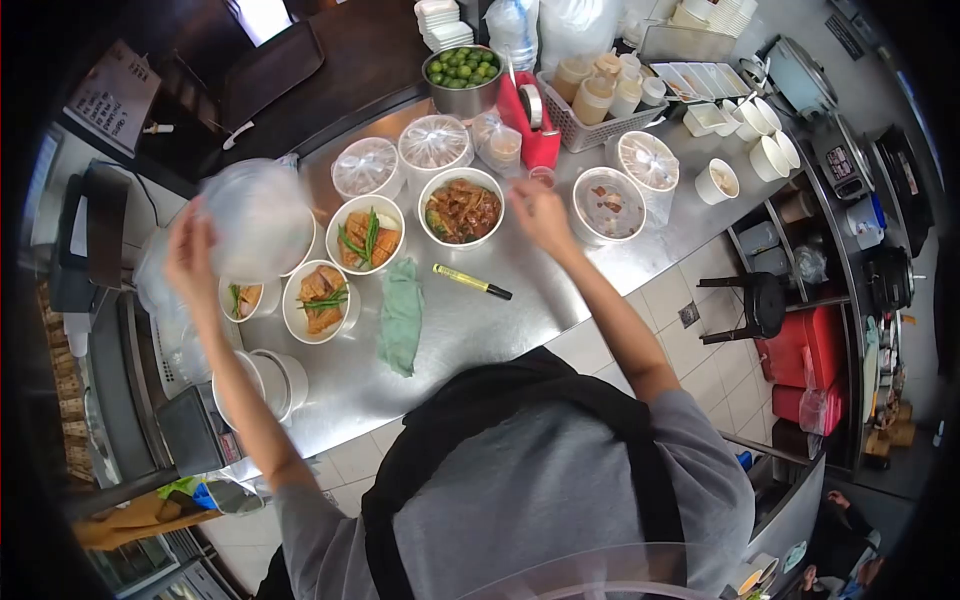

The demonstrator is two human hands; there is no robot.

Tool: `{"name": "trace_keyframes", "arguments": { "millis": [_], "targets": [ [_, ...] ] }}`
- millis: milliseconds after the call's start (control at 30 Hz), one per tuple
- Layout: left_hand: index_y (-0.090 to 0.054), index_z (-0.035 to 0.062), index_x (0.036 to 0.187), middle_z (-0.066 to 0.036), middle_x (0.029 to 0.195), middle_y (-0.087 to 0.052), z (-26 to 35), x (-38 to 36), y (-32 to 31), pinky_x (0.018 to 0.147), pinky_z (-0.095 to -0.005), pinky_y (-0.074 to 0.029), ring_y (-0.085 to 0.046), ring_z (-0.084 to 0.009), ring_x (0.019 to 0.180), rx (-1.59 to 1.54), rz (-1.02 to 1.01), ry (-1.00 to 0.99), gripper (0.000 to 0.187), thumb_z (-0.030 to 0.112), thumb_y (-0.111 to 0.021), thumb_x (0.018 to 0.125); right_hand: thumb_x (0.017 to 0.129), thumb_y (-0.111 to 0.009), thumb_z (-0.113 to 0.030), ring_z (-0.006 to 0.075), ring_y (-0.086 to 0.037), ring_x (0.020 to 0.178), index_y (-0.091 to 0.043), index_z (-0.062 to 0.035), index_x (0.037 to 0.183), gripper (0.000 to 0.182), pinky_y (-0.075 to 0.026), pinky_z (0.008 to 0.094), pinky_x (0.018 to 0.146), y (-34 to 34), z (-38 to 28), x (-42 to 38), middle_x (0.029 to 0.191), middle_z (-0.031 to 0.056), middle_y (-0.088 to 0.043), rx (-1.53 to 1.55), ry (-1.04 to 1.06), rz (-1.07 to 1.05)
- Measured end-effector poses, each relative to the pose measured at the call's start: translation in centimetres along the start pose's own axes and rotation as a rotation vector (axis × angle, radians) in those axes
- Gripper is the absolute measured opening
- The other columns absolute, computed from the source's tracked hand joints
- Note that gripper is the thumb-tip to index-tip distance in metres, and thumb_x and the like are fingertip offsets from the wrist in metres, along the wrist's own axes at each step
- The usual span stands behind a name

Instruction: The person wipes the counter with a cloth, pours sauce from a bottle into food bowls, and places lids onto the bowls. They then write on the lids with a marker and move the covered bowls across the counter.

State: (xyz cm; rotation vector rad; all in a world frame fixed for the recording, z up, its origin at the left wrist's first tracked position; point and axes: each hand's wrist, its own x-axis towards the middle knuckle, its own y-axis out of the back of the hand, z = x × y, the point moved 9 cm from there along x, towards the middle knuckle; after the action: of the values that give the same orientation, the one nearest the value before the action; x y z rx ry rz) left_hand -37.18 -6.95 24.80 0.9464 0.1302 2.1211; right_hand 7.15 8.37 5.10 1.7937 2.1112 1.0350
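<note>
My left hand (190, 252) grips the edge of a clear round plastic lid (258, 218), blurred by motion, above the left side of the steel table. Under it, part of a white bowl is hidden. My right hand (540, 215) is between a white bowl of saucy brown meat (462, 210) and a lidded white bowl (608, 205); its fingers are loosely apart, with nothing visible in them. Left of the meat bowl are a bowl of orange-brown pieces and green beans (367, 235), a similar bowl (316, 302) and a smaller one (241, 299).
A green cloth (401, 318) and a yellow marker (472, 281) lie on the steel table (450, 335). Behind stand plastic-wrapped bowls (435, 143), a pot of green limes (464, 98) and a basket of sauce bottles (605, 130). White tubs (268, 385) stand at left front.
</note>
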Motion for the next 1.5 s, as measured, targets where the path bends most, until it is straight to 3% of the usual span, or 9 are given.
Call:
{"name": "trace_keyframes", "arguments": {
  "millis": [167,433,700,833,900,1167,1333,1400,1500],
  "targets": [
    [-0.063,0.0007,0.102,-0.005,0.088,-0.065,-3.8,-5.7,-17.1,0.069,-0.0205,-0.047,-0.059,-0.0087,0.077,-0.409,-0.128,0.308,0.022,0.015,-0.058,0.086,0.081,-0.054,-0.012,0.0355,-0.06,0.085,-0.052,-0.0071,0.12,0.04,-0.047,0.0413,0.076,-4.1,1.5,0.8,0.103,0.0193,-0.06,0.073,-0.062,0.066],
    [-0.062,-0.0042,0.098,-0.009,0.087,-0.066,-7.2,-12.8,-31.9,0.071,-0.0232,-0.046,-0.059,-0.0112,0.077,-0.389,-0.161,0.366,0.019,0.009,-0.057,0.085,0.083,-0.054,-0.011,0.0277,-0.063,0.086,-0.045,-0.0095,0.127,0.045,-0.048,0.0347,0.077,-2.0,2.1,-1.3,0.104,0.0195,-0.061,0.204,-0.133,0.002],
    [-0.061,-0.0021,0.098,-0.014,0.085,-0.066,-6.0,-14.1,-33.4,0.069,-0.0275,-0.047,-0.063,-0.017,0.077,-0.323,-0.198,0.333,0.018,0.008,-0.053,0.086,0.086,-0.053,-0.009,0.011,-0.051,0.061,-0.051,-0.0042,0.086,0.005,-0.042,0.0241,0.057,-2.3,5.7,-9.3,0.068,0.0036,-0.052,0.653,-0.296,0.228],
    [-0.058,0.0001,0.103,-0.021,0.092,-0.062,-2.9,-13.3,-32.6,0.074,-0.0365,-0.047,-0.062,-0.0324,0.084,-0.111,-0.242,0.236,0.021,0.01,-0.048,0.088,0.079,-0.058,-0.017,0.029,-0.057,0.073,-0.054,-0.0055,0.085,0.014,-0.046,0.0363,0.066,-9.4,-5.2,-13.2,0.082,0.0123,-0.056,0.322,0.211,-0.368],
    [-0.057,0.0001,0.104,-0.021,0.094,-0.062,-2.7,-13.4,-32.8,0.075,-0.038,-0.046,-0.061,-0.0337,0.086,-0.1,-0.256,0.248,0.022,0.01,-0.047,0.088,0.078,-0.059,-0.021,0.0292,-0.057,0.081,-0.055,-0.0058,0.09,0.019,-0.046,0.0376,0.072,-13.2,-10.0,-13.1,0.085,0.0139,-0.056,0.169,0.507,-0.38],
    [-0.048,0.001,0.115,-0.025,0.105,-0.056,-1.2,-13.7,-32.8,0.081,-0.0446,-0.042,-0.053,-0.0418,0.096,0.013,-0.313,0.169,0.027,0.007,-0.038,0.09,0.083,-0.046,-0.025,0.0358,-0.049,0.107,-0.052,0.002,0.107,0.037,-0.042,0.0432,0.087,-24.1,-9.4,-12.9,0.117,0.0211,-0.051,0.217,0.331,-0.728],
    [-0.045,0.0014,0.117,-0.026,0.105,-0.055,-1.3,-13.6,-33.1,0.081,-0.0453,-0.041,-0.052,-0.0432,0.095,0.004,-0.36,0.198,0.029,0.007,-0.037,0.09,0.077,-0.054,-0.009,0.0282,-0.057,0.097,-0.057,0.0023,0.103,0.029,-0.045,0.0384,0.085,-16.3,-10.7,-13.9,0.105,0.0184,-0.059,0.271,0.634,-0.648],
    [-0.044,0.0016,0.117,-0.025,0.096,-0.057,-2.6,-14.2,-33.4,0.077,-0.0426,-0.042,-0.055,-0.0386,0.086,-0.035,-0.334,0.274,0.028,0.01,-0.04,0.09,0.076,-0.058,-0.008,0.0242,-0.055,0.097,-0.058,0.003,0.095,0.022,-0.044,0.0359,0.081,-11.2,-7.3,-11.1,0.104,0.0167,-0.059,0.333,-0.161,-1.033],
    [-0.043,0.0022,0.116,-0.019,0.081,-0.056,-2.8,-15.3,-33.0,0.068,-0.0378,-0.042,-0.055,-0.029,0.071,-0.114,-0.317,0.435,0.029,0.016,-0.044,0.09,0.084,-0.055,-0.013,0.0238,-0.054,0.091,-0.055,0.0018,0.09,0.017,-0.042,0.0341,0.075,-0.7,-3.2,-5.0,0.09,0.0152,-0.059,0.363,-0.213,-0.017]
  ]
}}
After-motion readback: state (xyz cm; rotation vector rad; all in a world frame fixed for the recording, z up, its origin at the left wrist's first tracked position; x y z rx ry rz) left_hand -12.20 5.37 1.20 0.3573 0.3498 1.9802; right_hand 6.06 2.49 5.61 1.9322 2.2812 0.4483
